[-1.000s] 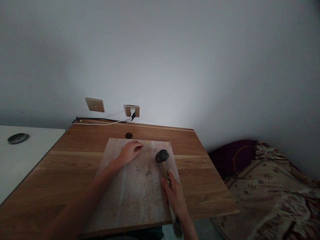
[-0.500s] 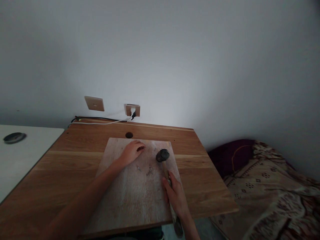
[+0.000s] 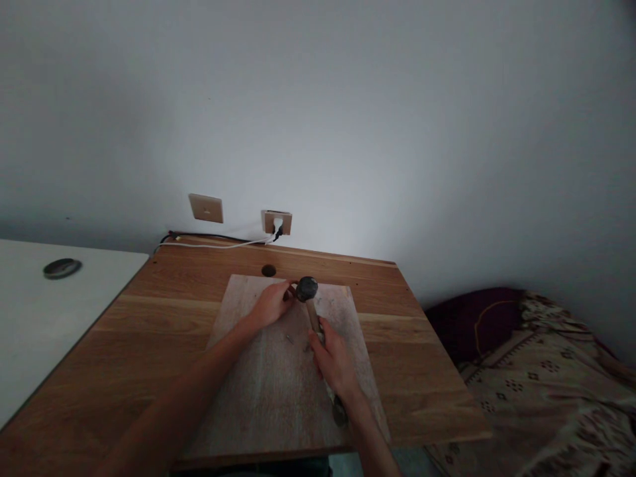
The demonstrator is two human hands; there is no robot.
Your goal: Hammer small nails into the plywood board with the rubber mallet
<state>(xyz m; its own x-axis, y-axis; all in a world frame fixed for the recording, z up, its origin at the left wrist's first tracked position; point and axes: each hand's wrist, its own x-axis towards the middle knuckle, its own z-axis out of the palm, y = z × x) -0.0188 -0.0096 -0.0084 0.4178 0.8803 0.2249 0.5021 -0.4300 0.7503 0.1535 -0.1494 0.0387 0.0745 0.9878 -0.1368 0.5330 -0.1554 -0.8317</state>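
Note:
My right hand [image 3: 334, 358] is wrapped round the wooden handle of a hammer [image 3: 307, 289], whose dark, blunt head is raised at the far end. That head is right beside the fingertips of my left hand [image 3: 273, 303], which are pinched together near the far part of a pale, worn board [image 3: 258, 397]. What the left fingers hold is too small and covered to make out. A small metal nail or screw [image 3: 289, 338] lies on the board between my hands. Other small bits near the right hand are partly covered by it.
The board rests on a brown wooden table [image 3: 163, 344]. Along the back edge run cables to a wall socket [image 3: 278, 223], near a round hole [image 3: 269, 270] in the tabletop. A white surface [image 3: 44, 318] with a dark oval object [image 3: 62, 267] adjoins on the left; patterned bedding [image 3: 546, 384] is at right.
The hammer has swung left and away from me, so its head is now beside my left fingers. My left hand keeps about the same place on the board. The whole view has shifted slightly.

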